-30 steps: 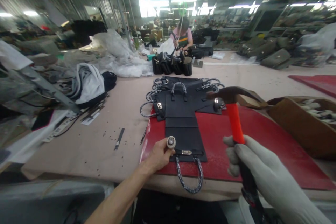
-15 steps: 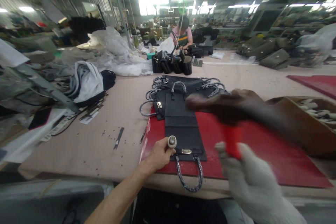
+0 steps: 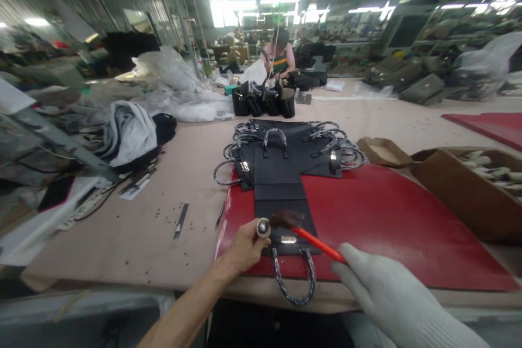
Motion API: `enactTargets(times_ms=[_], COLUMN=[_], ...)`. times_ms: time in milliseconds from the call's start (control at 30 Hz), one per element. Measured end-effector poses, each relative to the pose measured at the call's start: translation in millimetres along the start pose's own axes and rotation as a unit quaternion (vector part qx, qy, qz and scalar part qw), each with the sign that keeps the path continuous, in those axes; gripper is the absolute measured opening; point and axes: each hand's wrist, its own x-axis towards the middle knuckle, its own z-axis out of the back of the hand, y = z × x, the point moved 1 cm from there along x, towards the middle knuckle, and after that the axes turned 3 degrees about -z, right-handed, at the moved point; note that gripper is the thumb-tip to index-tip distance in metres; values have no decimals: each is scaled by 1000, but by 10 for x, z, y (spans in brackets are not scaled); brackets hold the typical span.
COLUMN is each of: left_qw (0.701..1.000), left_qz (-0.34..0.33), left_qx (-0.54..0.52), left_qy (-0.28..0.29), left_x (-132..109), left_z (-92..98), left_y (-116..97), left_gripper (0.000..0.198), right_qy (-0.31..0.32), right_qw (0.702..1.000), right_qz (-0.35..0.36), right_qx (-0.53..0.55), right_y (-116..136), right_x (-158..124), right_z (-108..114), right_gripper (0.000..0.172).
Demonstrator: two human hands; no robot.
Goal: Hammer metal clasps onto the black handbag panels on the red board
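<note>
A black leather bag panel [image 3: 281,209] lies flat on the red mat, with a braided-look handle [image 3: 294,288] hanging past the table's front edge and a metal clasp [image 3: 289,240] near that end. My bare left hand [image 3: 246,247] is closed around an upright punch with a round metal top [image 3: 263,227], held over the panel's lower left. What its lower tip touches is hidden. In a white glove, my right hand [image 3: 369,274] grips the red handle of a hammer [image 3: 318,242]. The hammer's dark head [image 3: 287,219] is low, just right of the punch top.
More black panels with handles [image 3: 326,147] are stacked beyond. The red mat [image 3: 379,223] spreads to the right, beside a brown box [image 3: 460,196] of pale pieces. A flat strip tool [image 3: 181,221] lies left. Finished-looking black bags [image 3: 263,102] stand before a person [image 3: 279,57] across the table.
The hammer has come down and left from a raised, blurred position to beside the punch top. My left hand keeps its grip on the punch. The view has shifted slightly.
</note>
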Motion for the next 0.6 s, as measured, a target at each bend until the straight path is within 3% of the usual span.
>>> enactTargets(times_ms=[100, 200, 267, 333, 400, 500, 600], left_qw=[1000, 1000, 1000, 999, 999, 998, 997], left_qz=[3, 2, -4, -9, -13, -16, -47], left_qx=[10, 7, 15, 29, 43, 57, 61], left_qy=[-10, -8, -9, -13, -18, -21, -18], left_x=[-10, -16, -18, -22, -26, -47, -126], left_z=[-1, -4, -1, 7, 15, 24, 11], left_y=[-4, -14, -30, -47, -53, -18, 49], left_gripper=[13, 18, 18, 18, 18, 22, 26], right_qy=[29, 47, 32, -14, -70, -126, -99], right_qw=[993, 968, 960, 963, 969, 984, 995], right_qz=[-101, -217, -236, -208, -162, -91, -28], right_qx=[-46, -116, -146, -170, -174, -84, 18], right_y=[-422, -914, -1169, -1273, -1198, -852, -488], right_x=[-65, -143, -184, -202, -186, -83, 48], right_z=[-122, -278, -408, -534, -647, -814, -987], right_gripper=[30, 31, 31, 33, 37, 40, 45])
